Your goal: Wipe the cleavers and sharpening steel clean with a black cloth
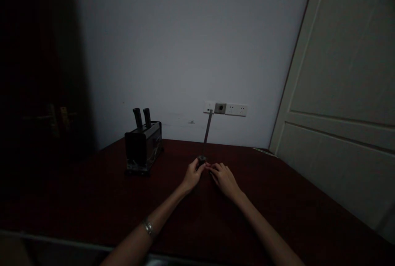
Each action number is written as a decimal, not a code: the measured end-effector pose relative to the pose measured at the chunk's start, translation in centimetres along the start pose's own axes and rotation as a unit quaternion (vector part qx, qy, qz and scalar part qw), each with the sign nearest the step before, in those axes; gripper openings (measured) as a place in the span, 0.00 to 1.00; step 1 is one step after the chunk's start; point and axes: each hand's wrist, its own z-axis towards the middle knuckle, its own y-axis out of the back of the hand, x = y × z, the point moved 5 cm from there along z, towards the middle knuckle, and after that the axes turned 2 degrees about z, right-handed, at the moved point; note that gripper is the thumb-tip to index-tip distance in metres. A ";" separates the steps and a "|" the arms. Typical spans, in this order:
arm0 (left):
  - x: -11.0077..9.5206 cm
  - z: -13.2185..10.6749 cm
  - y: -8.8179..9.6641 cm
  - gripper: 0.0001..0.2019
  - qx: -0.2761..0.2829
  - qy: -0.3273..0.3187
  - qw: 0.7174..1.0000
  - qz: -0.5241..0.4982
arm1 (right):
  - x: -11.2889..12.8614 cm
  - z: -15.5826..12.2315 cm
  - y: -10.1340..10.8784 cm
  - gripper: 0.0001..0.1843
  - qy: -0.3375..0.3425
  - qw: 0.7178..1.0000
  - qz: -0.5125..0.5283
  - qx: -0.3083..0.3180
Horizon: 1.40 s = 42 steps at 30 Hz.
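Observation:
Both my hands rest near the middle of a dark red table (92, 200). My left hand (193, 175) is curled, its fingertips pinching the small dark base (202, 160) of a thin grey rod (207, 130) that stands upright and leans slightly right. My right hand (224, 177) lies beside it with fingers bent, fingertips touching the left hand's near the base; I cannot make out anything in it. A bracelet is on my left wrist (148, 227).
A dark knife block (143, 146) with two black handles stands on the table to the left. A row of wall sockets (226, 109) sits on the white wall behind. A pale door (339, 114) is at the right. The room is dim.

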 end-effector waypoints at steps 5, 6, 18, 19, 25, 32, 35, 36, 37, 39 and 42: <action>-2.2 0.6 0.0 0.13 0.037 0.011 0.996 -0.081 | 1.4 -1.3 -2.1 0.10 0.025 0.999 0.001 0.024; -2.8 0.7 0.1 0.13 0.040 0.010 0.995 -0.090 | 1.7 -1.4 -2.2 0.11 0.026 0.999 0.007 0.028; -8.9 2.0 4.8 0.11 0.022 -0.002 1.000 -0.009 | 4.8 2.8 5.8 0.17 -0.088 0.904 0.416 -0.037; -9.3 1.9 5.0 0.11 0.025 -0.005 1.000 -0.001 | 5.3 3.3 6.3 0.17 -0.097 0.889 0.446 -0.035; -10.2 1.4 5.3 0.11 0.033 -0.002 0.999 -0.012 | 8.1 4.5 5.6 0.20 -0.149 0.796 0.586 0.034; -10.6 0.7 5.3 0.15 0.062 0.045 0.997 -0.033 | 9.4 5.0 5.3 0.16 -0.129 0.786 0.604 0.030; -11.6 0.7 5.4 0.16 0.069 0.049 0.996 -0.013 | 9.8 4.9 6.3 0.15 -0.133 0.782 0.609 0.001; -12.0 0.7 5.3 0.17 0.078 0.051 0.996 -0.007 | 10.0 4.8 6.7 0.16 -0.136 0.775 0.617 -0.009; -12.5 0.8 5.1 0.18 0.092 0.050 0.994 0.000 | 10.0 4.8 7.1 0.16 -0.139 0.768 0.625 -0.019; -13.6 0.8 4.8 0.20 0.133 0.039 0.990 0.029 | 10.0 4.7 8.1 0.17 -0.147 0.755 0.638 -0.034; -15.5 0.8 4.8 0.17 0.172 -0.021 0.976 0.131 | 9.4 4.7 9.7 0.19 -0.163 0.749 0.640 -0.052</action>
